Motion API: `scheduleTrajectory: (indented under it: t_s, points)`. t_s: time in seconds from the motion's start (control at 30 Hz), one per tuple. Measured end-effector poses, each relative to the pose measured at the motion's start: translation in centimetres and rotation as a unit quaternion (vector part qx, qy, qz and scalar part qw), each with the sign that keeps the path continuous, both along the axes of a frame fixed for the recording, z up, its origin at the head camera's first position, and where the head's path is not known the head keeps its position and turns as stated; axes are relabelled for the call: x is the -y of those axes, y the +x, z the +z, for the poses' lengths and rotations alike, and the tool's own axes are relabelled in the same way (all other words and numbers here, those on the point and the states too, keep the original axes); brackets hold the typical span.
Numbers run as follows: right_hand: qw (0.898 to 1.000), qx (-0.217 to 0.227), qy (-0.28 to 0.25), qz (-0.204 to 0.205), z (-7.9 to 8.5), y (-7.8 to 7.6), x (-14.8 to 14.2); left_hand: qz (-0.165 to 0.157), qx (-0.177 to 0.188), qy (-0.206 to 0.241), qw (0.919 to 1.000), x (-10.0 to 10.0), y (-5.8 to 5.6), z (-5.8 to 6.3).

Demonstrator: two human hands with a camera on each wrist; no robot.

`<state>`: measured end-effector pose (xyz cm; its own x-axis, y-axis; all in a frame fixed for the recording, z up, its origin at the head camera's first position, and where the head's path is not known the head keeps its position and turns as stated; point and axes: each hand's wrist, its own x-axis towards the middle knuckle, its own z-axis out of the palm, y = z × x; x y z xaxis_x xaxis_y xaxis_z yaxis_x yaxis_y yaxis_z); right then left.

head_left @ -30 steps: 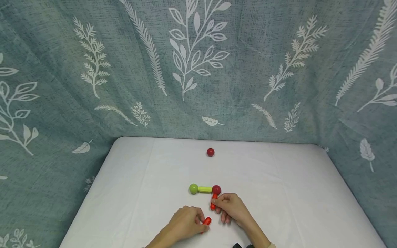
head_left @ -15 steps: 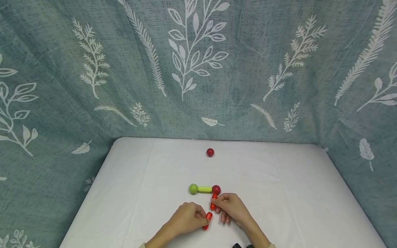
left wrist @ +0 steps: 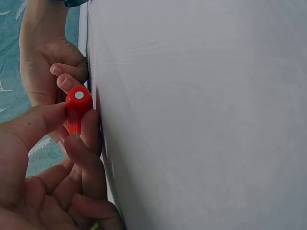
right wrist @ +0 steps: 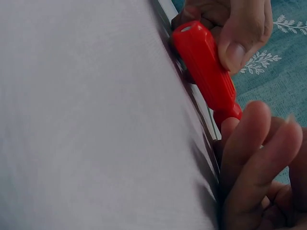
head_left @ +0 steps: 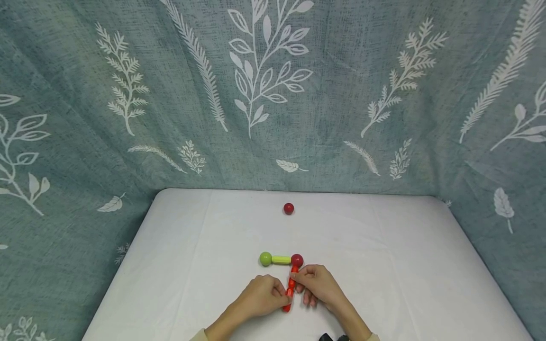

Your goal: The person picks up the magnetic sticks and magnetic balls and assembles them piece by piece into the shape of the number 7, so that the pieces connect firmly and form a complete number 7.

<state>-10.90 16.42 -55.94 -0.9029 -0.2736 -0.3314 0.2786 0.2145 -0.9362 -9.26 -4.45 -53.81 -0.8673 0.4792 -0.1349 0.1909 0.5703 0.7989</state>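
Note:
My left hand (head_left: 261,296) pinches a red magnetic rod (head_left: 286,307) between thumb and fingers. In the left wrist view, the rod's near end (left wrist: 79,98) shows a pale round dot. This rod's far end meets a second red rod (head_left: 292,283), which my right hand (head_left: 319,285) pinches. The two rods lie nearly in line, as the right wrist view shows with the ribbed red rod (right wrist: 204,64). The second rod's other end is at a dark red ball (head_left: 297,260). From that ball a yellow-green rod (head_left: 281,260) runs left to a green ball (head_left: 266,259).
Another dark red ball (head_left: 288,209) sits near the back edge of the white-covered table (head_left: 362,232). Black objects (head_left: 326,337) show at the bottom edge, beside the right forearm. A green leaf-patterned curtain (head_left: 192,94) hangs behind and around the table.
My left hand has moved slightly forward and turned its red rod more upright in the head view, bringing its end to the second red rod. The right hand has stayed in place.

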Motion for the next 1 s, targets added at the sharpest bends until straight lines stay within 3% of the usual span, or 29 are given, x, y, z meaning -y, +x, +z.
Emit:
scheduleTrajectory:
  t_s: [0.27, 1.0]
  points:
    - [1.0, -0.008, 0.004, -0.003, 0.32, 0.2, 0.1, 0.005, -0.008, -0.004, 0.9999, -0.1, -0.05, -0.24]
    - [1.0, 0.0, 0.005, -0.004, 0.17, 0.12, 0.11, -0.013, 0.028, 0.007, 0.9995, 0.4, -0.19, 0.14]
